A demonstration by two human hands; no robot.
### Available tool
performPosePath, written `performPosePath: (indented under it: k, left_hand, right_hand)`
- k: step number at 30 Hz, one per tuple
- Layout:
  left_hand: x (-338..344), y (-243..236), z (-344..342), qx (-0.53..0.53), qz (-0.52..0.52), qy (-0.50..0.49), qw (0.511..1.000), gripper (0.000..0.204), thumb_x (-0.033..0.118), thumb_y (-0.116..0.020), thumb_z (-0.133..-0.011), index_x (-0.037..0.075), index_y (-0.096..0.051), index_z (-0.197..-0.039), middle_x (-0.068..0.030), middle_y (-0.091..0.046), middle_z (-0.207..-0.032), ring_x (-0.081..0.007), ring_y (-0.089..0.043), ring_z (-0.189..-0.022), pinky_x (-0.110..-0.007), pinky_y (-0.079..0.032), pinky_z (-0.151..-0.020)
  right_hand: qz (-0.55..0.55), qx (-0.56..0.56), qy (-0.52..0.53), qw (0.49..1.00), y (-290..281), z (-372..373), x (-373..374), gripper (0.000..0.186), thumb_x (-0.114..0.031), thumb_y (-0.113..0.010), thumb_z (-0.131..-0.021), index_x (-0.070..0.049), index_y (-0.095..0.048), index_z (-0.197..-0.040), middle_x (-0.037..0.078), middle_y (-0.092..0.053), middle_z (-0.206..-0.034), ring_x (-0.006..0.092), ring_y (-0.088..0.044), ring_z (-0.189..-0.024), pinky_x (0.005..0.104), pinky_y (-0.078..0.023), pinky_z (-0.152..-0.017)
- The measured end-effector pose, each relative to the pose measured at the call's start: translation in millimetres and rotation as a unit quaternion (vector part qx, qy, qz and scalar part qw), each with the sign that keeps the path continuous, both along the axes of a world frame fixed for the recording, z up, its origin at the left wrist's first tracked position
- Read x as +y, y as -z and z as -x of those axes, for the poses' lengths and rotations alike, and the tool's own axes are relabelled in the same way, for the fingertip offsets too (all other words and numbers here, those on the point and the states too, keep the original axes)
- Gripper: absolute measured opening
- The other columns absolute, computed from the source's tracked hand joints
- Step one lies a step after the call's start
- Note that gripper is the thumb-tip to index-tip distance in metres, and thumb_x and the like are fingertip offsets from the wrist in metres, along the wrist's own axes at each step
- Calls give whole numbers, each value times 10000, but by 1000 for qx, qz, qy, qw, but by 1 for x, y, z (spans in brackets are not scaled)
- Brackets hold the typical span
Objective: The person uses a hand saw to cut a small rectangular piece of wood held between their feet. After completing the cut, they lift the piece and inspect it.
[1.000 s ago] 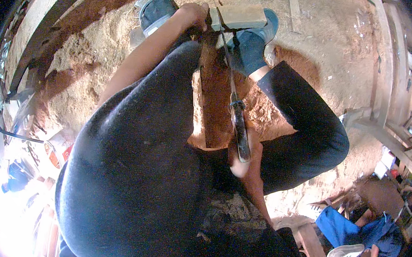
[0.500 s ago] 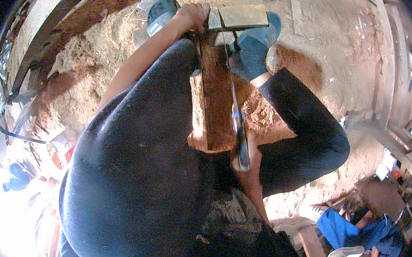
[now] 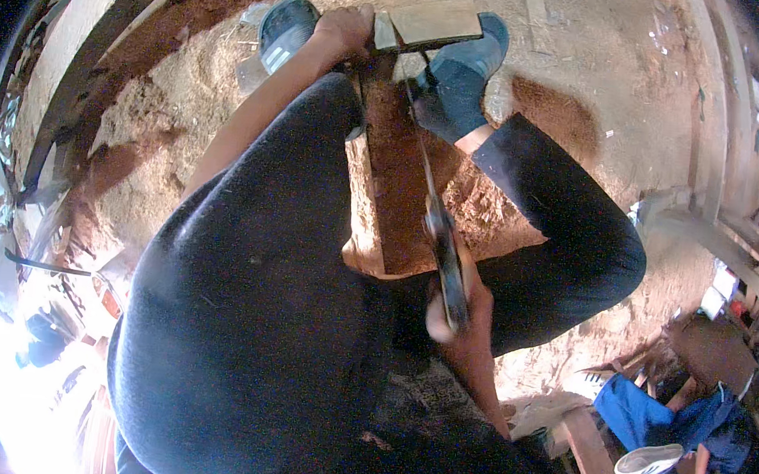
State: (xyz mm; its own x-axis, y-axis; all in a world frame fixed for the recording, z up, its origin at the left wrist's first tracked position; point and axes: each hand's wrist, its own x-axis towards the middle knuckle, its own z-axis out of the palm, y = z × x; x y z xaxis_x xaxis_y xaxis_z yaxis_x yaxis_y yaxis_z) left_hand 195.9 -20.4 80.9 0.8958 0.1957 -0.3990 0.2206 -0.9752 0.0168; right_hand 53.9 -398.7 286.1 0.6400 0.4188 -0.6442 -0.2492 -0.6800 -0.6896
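My right hand point(image 3: 474, 310) is wrapped round the handle of a handsaw point(image 3: 453, 284). Its long thin blade runs away from me, up to a pale piece of wood point(image 3: 434, 23) between my feet. The blade meets the wood near its left end, at a dark slanting cut line. At that same end my left hand point(image 3: 345, 30) is closed on the wood, its fingertips partly hidden. My left knee lies below that hand, and my right shoe point(image 3: 468, 73) is just under the wood's right end.
A narrow wooden strip point(image 3: 366, 200) lies on the reddish, sawdust-covered ground between my legs. Thick timber point(image 3: 81, 39) stands at the far left, more beams point(image 3: 715, 113) at the right. Lower right, another person in blue trousers point(image 3: 630, 412) sits near a plank point(image 3: 590, 463).
My right hand and the handsaw have drawn back toward me. The left hand still grips the wood, and the whole view has shifted slightly.
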Motion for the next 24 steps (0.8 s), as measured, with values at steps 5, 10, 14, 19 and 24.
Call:
performPosePath:
  k: [5, 10, 14, 19, 24]
  left_hand:
    - [-3, 4, -2, -21, -26, 19, 999, 652, 387, -799, -709, 5, -462, -1115, -219, -663, -1046, -366, -653, -1019, -435, -539, -861]
    - [-12, 1, -6, -22, -13, 26, 999, 678, 398, -814, -690, 3, -452, -1105, -224, -651, -1077, -373, -646, -1033, -443, -541, -855]
    - [-5, 11, -4, -17, -7, 27, 999, 690, 398, -819, -684, 1, -450, -1110, -225, -645, -1091, -382, -643, -1035, -440, -539, -858]
    - [-3, 10, 3, -26, 3, 2, 1000, 692, 385, -818, -673, -1, -449, -1112, -236, -644, -1068, -384, -647, -1013, -438, -538, -857]
    - [-6, 10, 0, -25, -12, 14, 1000, 669, 374, -807, -680, 0, -450, -1104, -254, -635, -1062, -383, -646, -1002, -455, -533, -861]
  right_hand:
    - [-42, -104, -9, 994, 6, 15, 0, 653, -44, -563, -820, -49, -376, -1446, 222, -606, -1225, 305, -642, -1008, 370, -485, -872]
    - [-67, -156, -36, 985, 15, 14, -14, 675, 0, -581, -767, -9, -387, -1414, 233, -611, -1133, 335, -624, -948, 377, -481, -861]
    - [-77, -167, -26, 983, 40, -1, -8, 607, 35, -563, -754, 24, -438, -1349, 215, -628, -977, 301, -642, -830, 363, -502, -785]
    - [-52, -104, -17, 993, -24, 21, -24, 684, 16, -606, -722, 12, -406, -1376, 230, -652, -901, 393, -666, -832, 382, -531, -713]
    - [-110, -262, -56, 957, 45, -12, 3, 685, 27, -592, -726, -2, -406, -1385, 232, -651, -914, 401, -668, -796, 390, -531, -709]
